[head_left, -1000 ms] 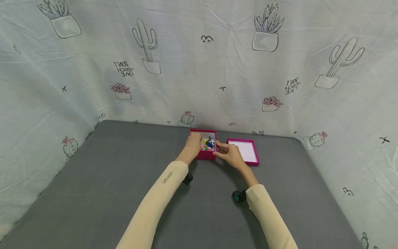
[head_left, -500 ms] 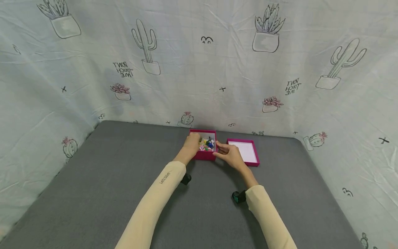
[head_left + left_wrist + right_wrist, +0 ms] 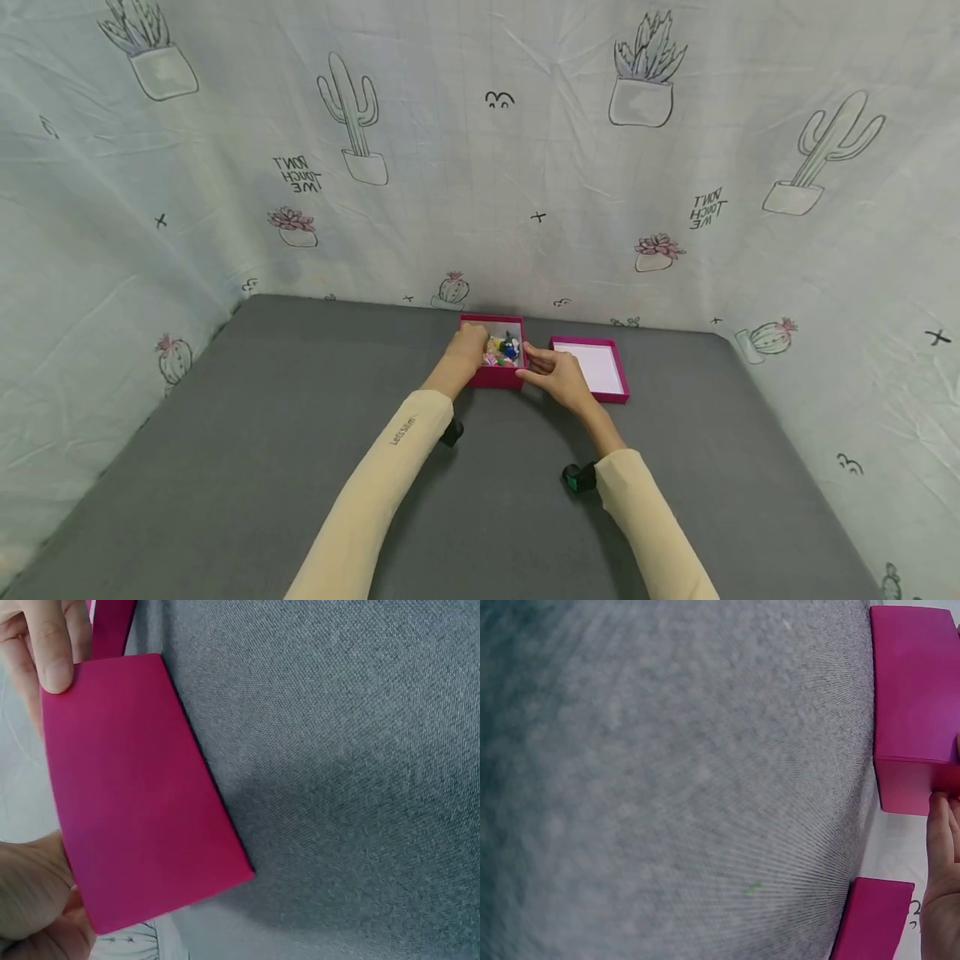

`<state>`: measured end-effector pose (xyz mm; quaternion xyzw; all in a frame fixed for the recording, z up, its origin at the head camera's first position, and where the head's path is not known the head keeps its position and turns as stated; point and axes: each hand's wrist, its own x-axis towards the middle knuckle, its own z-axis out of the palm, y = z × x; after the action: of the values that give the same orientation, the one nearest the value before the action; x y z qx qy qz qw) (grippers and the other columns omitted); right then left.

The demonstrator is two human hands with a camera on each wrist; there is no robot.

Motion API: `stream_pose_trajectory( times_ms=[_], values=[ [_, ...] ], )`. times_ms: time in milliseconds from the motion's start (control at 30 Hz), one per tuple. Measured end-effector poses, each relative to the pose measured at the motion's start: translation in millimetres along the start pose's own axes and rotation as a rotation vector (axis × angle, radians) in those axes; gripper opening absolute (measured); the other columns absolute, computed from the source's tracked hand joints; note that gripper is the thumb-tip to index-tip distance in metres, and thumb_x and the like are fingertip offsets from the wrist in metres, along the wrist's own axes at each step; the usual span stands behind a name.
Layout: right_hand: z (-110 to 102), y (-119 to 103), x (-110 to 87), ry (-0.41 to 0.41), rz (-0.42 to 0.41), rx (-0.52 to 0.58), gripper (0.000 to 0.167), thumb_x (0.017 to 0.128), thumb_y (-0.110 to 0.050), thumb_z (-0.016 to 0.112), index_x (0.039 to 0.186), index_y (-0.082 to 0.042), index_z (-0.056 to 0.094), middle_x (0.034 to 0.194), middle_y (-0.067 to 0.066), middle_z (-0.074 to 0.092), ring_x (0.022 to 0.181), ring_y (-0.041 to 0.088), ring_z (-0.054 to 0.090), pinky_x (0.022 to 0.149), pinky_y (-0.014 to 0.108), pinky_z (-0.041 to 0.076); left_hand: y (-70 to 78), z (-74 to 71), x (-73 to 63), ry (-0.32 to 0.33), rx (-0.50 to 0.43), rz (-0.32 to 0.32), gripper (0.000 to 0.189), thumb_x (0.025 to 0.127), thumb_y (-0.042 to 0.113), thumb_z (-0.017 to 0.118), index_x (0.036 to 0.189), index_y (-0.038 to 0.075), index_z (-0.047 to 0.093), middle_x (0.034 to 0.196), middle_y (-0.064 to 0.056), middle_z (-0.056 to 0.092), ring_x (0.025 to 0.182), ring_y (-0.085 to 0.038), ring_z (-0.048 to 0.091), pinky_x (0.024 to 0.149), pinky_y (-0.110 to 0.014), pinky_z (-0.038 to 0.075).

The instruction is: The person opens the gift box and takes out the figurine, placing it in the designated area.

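Note:
An uncovered magenta box [image 3: 495, 379] stands near the far edge of the table. Small colourful trinkets [image 3: 510, 347], among them dark blue, yellow and pink ones, lie inside it. My left hand [image 3: 462, 350] reaches over the box's left side with its fingers down inside; the fingertips are hidden, so I cannot tell what they hold. At the front right corner, my right hand [image 3: 561, 377] holds the box, thumb on the front wall and fingers along the right wall. The left wrist view shows that thumb on the box's magenta wall [image 3: 142, 787].
Just right of the box lies its magenta lid [image 3: 588, 367], white inside facing up. A dark grey cloth [image 3: 510, 500] covers the table. Behind and at both sides hangs a white curtain [image 3: 450, 133] printed with cacti.
My left hand has shifted slightly within the left part of the box. The right hand keeps its hold on the corner, and the box and lid stay in place.

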<state>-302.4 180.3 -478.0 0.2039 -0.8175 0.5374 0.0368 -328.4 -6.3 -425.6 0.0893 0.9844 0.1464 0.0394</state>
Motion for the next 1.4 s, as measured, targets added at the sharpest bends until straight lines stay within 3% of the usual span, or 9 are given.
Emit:
stream_pose_trajectory(
  times_ms=[267, 467, 667, 733, 900, 1067, 1167, 1300, 1400],
  values=[
    [-3, -29, -7.3, -0.023, -0.032, 0.019, 0.047, 0.082, 0.006, 0.071, 0.122, 0.019, 0.053, 0.127, 0.031, 0.051, 0.111, 0.046, 0.055, 0.087, 0.043, 0.050, -5.4, -1.6, 0.3, -0.030, 0.008, 0.088, 0.008, 0.085, 0.004, 0.073, 0.089, 0.001, 0.067, 0.089, -0.010, 0.068, 0.079, -0.021, 0.062, 0.073, -0.032, 0.052],
    [-2, -27, -3.9, -0.017, -0.055, 0.011, 0.046, 0.082, 0.006, 0.071, 0.122, 0.019, 0.053, 0.126, 0.031, 0.052, 0.110, 0.044, 0.056, 0.086, 0.041, 0.051, -11.9, -4.4, 3.4, -0.071, -0.026, 0.154, 0.016, 0.085, 0.010, 0.073, 0.092, 0.005, 0.060, 0.085, -0.006, 0.060, 0.077, -0.018, 0.056, 0.071, -0.030, 0.047],
    [-1, -3, 2.0, 0.003, -0.027, 0.012, 0.048, 0.081, -0.001, 0.073, 0.124, 0.013, 0.056, 0.128, 0.023, 0.055, 0.112, 0.035, 0.058, 0.086, 0.032, 0.051, -15.5, -6.0, 4.9, -0.118, -0.085, 0.250, 0.031, 0.091, 0.012, 0.066, 0.122, 0.007, 0.063, 0.115, -0.009, 0.065, 0.104, -0.022, 0.061, 0.092, -0.036, 0.050],
    [-1, 0, 1.9, 0.004, -0.020, 0.028, 0.048, 0.081, -0.002, 0.074, 0.124, 0.013, 0.057, 0.128, 0.023, 0.055, 0.112, 0.034, 0.058, 0.087, 0.032, 0.051, -16.8, -5.4, 5.1, -0.134, -0.121, 0.247, 0.036, 0.092, 0.012, 0.065, 0.128, 0.007, 0.061, 0.121, -0.010, 0.063, 0.107, -0.023, 0.061, 0.094, -0.037, 0.049],
    [2, 2, -1.3, 0.017, -0.006, 0.035, 0.048, 0.081, -0.004, 0.075, 0.124, 0.011, 0.058, 0.128, 0.021, 0.056, 0.112, 0.033, 0.059, 0.086, 0.031, 0.052, -18.3, -1.5, 6.3, -0.105, -0.202, 0.192, 0.043, 0.086, 0.006, 0.071, 0.128, 0.006, 0.062, 0.114, -0.012, 0.065, 0.098, -0.022, 0.062, 0.089, -0.036, 0.052],
    [3, -1, -7.4, 0.012, 0.002, 0.034, 0.049, 0.082, -0.003, 0.073, 0.125, 0.011, 0.057, 0.129, 0.021, 0.055, 0.113, 0.034, 0.057, 0.087, 0.033, 0.050, -15.8, 1.7, 6.4, -0.092, -0.167, 0.162, 0.044, 0.081, 0.003, 0.076, 0.123, 0.004, 0.065, 0.115, -0.011, 0.066, 0.104, -0.022, 0.062, 0.092, -0.037, 0.051],
    [4, -11, -13.8, 0.007, -0.013, 0.039, 0.047, 0.082, 0.002, 0.072, 0.124, 0.016, 0.054, 0.128, 0.027, 0.053, 0.113, 0.039, 0.056, 0.088, 0.039, 0.050, -15.6, 2.0, 4.8, -0.118, -0.126, 0.178, 0.039, 0.080, 0.003, 0.077, 0.117, 0.003, 0.068, 0.104, -0.010, 0.067, 0.094, -0.019, 0.062, 0.086, -0.035, 0.052],
    [2, -28, -16.8, -0.006, -0.016, 0.046, 0.047, 0.083, 0.005, 0.070, 0.124, 0.019, 0.052, 0.127, 0.031, 0.051, 0.113, 0.042, 0.054, 0.089, 0.043, 0.049, -19.3, -0.6, 5.7, -0.150, -0.094, 0.255, 0.031, 0.084, 0.009, 0.075, 0.113, 0.003, 0.067, 0.092, -0.008, 0.065, 0.079, -0.016, 0.058, 0.073, -0.031, 0.051],
    [0, -36, -13.6, -0.013, -0.017, 0.041, 0.047, 0.083, 0.004, 0.070, 0.124, 0.019, 0.052, 0.128, 0.030, 0.051, 0.113, 0.042, 0.055, 0.089, 0.044, 0.049, -25.2, -4.6, 7.8, -0.162, -0.093, 0.327, 0.041, 0.088, 0.014, 0.071, 0.126, 0.005, 0.061, 0.107, -0.009, 0.065, 0.088, -0.015, 0.059, 0.080, -0.029, 0.051]
  ],
)
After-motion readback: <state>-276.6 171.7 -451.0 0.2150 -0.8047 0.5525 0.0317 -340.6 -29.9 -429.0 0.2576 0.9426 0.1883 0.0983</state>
